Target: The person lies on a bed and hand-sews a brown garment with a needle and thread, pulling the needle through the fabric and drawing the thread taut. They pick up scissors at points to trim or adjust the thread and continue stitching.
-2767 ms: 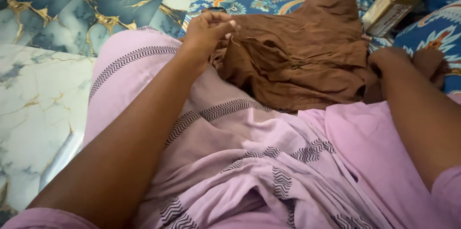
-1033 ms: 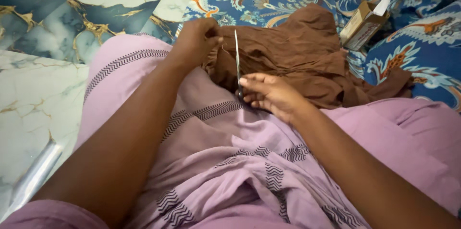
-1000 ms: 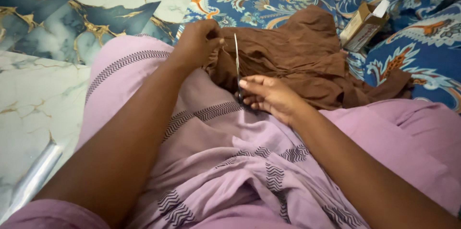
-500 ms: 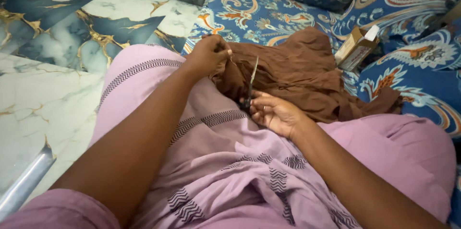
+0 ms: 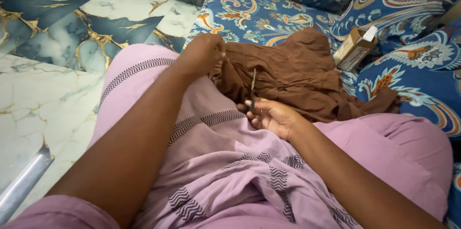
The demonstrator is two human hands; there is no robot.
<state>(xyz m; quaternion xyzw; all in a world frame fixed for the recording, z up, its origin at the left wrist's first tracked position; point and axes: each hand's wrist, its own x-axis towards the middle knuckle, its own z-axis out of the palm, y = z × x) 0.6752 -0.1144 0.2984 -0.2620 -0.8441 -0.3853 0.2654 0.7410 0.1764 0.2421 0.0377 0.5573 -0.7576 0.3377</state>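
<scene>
A crumpled brown garment [image 5: 297,78] lies over my lap and the blue patterned cushion [image 5: 254,13]. My left hand [image 5: 201,55] pinches the garment's near left edge and lifts it a little. My right hand [image 5: 271,116] rests on my lilac-clothed lap, closed on the handles of small scissors [image 5: 252,87]. The thin blades point up and away over the brown cloth, close to the edge held by my left hand.
A small open cardboard box [image 5: 355,49] lies on the cushions to the right of the garment. Marble-patterned floor [image 5: 57,66] spreads to the left, with a metal bar [image 5: 24,183] at the lower left. My lilac patterned robe [image 5: 230,171] fills the foreground.
My right hand came from the far right to the middle, now holding scissors at the brown cloth. The view has tilted up and back slightly; my left hand keeps its pinch.
</scene>
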